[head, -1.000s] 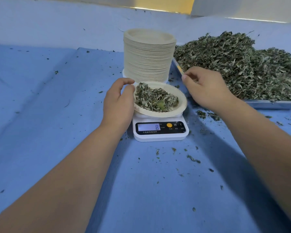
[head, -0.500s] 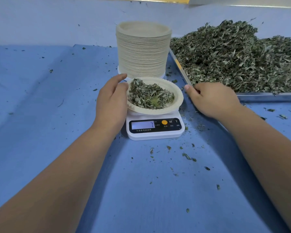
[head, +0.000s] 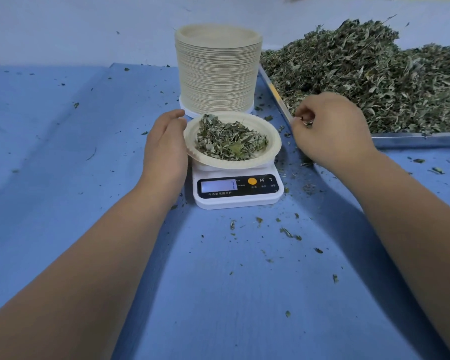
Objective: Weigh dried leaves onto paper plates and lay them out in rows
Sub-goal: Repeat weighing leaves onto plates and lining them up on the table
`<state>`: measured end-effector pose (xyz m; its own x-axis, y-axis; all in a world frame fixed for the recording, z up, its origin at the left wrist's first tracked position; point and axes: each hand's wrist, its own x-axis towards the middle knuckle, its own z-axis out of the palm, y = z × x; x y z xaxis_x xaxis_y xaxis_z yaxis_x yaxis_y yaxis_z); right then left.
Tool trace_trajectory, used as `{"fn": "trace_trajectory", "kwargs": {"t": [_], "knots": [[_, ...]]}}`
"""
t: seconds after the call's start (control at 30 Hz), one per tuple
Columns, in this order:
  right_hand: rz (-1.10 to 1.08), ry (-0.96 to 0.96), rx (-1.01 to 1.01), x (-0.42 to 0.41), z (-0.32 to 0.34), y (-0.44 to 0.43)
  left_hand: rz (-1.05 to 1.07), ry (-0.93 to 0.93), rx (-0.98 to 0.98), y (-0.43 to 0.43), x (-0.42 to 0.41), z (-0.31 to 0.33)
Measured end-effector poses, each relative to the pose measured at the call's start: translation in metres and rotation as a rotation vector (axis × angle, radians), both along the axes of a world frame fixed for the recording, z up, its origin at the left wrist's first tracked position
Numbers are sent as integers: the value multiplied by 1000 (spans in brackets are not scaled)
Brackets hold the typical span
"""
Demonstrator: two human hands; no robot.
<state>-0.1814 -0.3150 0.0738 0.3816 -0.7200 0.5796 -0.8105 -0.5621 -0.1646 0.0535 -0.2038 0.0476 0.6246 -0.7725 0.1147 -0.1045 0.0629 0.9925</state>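
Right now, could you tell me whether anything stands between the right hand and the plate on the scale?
Nothing visible does. The right hand, pinching a few leaves at the edge of the tray, sits just right of the plate; only blue cloth lies between them.

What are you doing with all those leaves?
A person is weighing dried leaves. A paper plate of them sits on a small scale. The left hand touches its rim; the right hand pinches a few leaves at the edge of the tray, beside the big pile. Spare plates stand stacked behind.
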Motion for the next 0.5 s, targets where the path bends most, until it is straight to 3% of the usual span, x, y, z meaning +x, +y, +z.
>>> {"fn": "trace_trajectory", "kwargs": {"t": [0.13,0.37,0.5], "knots": [[101,-138,60,5,5,12,-17,83,5,1,1,2],[159,0,236,12,7,22,-45,196,-37,-2,0,1],[167,-146,377,17,8,23,-99,348,-43,-3,-8,4]]}}
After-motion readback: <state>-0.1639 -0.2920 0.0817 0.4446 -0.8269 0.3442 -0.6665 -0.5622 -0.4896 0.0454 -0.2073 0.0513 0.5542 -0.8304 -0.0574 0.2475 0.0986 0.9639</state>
